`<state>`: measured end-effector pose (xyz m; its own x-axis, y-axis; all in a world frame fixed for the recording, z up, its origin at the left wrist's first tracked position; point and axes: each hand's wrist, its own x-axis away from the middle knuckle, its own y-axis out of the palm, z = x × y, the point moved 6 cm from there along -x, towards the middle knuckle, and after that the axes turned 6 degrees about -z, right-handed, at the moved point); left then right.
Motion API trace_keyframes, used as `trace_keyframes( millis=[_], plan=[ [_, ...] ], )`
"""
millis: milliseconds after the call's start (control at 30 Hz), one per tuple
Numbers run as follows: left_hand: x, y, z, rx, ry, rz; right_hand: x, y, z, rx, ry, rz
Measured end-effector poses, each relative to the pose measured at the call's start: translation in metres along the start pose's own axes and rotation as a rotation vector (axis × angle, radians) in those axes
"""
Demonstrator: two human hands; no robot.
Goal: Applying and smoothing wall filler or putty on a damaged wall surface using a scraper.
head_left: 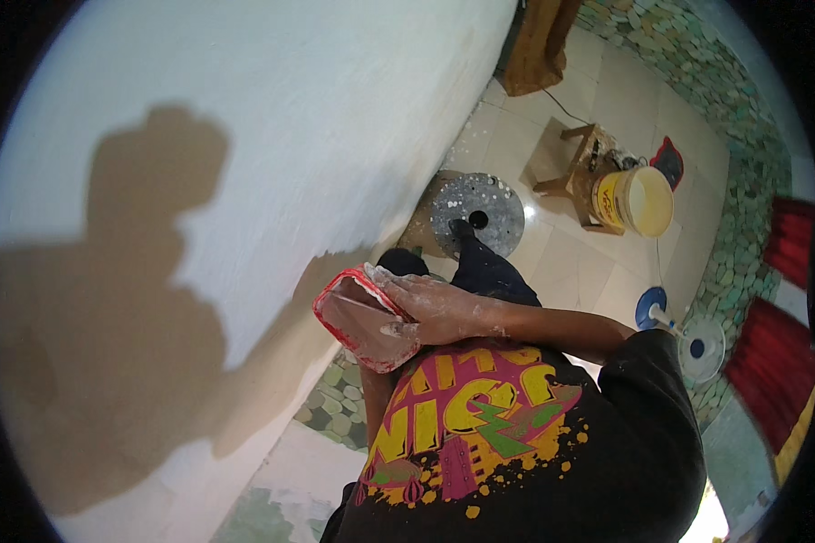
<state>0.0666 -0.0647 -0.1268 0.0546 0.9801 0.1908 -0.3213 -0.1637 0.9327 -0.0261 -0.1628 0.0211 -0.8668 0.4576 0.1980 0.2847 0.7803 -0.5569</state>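
Though left grip hides, state unclear, chalky right grip (433,308) half-curls at red-rimmed rectangular tray (364,341), hold unclear.

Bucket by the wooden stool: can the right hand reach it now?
Probably not without stepping closer: the right hand is at the red-rimmed tray, and the bucket stands well off, ahead and right. Distance seems the obstacle; nothing visible blocks the way.

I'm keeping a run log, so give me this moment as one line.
right hand: touching red-rimmed container | left hand: hidden | wall: white, at left | bucket: yellow, at right
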Motion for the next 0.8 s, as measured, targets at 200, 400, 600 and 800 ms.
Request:
trace_keyframes(
  millis=[200,400,600,800],
  plan=[
    [-0.005,0.013,-0.013,0.065,0.156,-0.022,-0.007,-0.01,0.009,-0.017,0.043,-0.216],
    [-0.012,0.02,-0.023,0.131,0.339,-0.015,-0.014,-0.005,0.03,-0.015,-0.089,-0.348],
    [-0.002,0.021,-0.024,0.143,0.555,0.027,-0.023,0.004,0.04,0.032,-0.099,-0.518],
    [0.038,-0.026,-0.031,0.302,0.736,0.086,-0.035,0.065,0.037,0.089,-0.141,-0.559]
  ],
)
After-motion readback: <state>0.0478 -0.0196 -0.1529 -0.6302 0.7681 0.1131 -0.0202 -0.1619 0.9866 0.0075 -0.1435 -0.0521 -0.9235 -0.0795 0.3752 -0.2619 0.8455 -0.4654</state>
